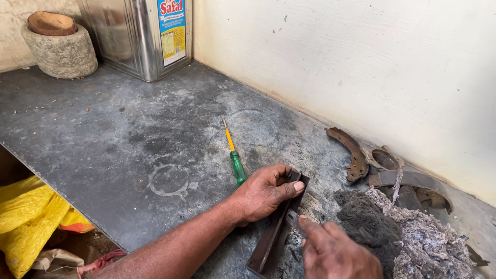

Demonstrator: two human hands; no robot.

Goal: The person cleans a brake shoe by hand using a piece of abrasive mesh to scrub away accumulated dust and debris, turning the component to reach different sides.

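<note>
A dusty grey stone slab (pixel 103 129) meets a cream wall (pixel 361 67); its front edge drops off at left, the middle lies open. The left hand (pixel 263 192) curls closed over a dark curved metal brake shoe (pixel 274 237) near the front, right hand (pixel 336 253) fingertips touching it, beside greasy cotton waste (pixel 413 237).

Right hand (pixel 338 253) cut off below.

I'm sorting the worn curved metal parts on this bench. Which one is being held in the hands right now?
The dark curved piece at the bench's front edge, gripped by the left hand and touched by the right hand. The rusty ones lie untouched by the wall.
</note>
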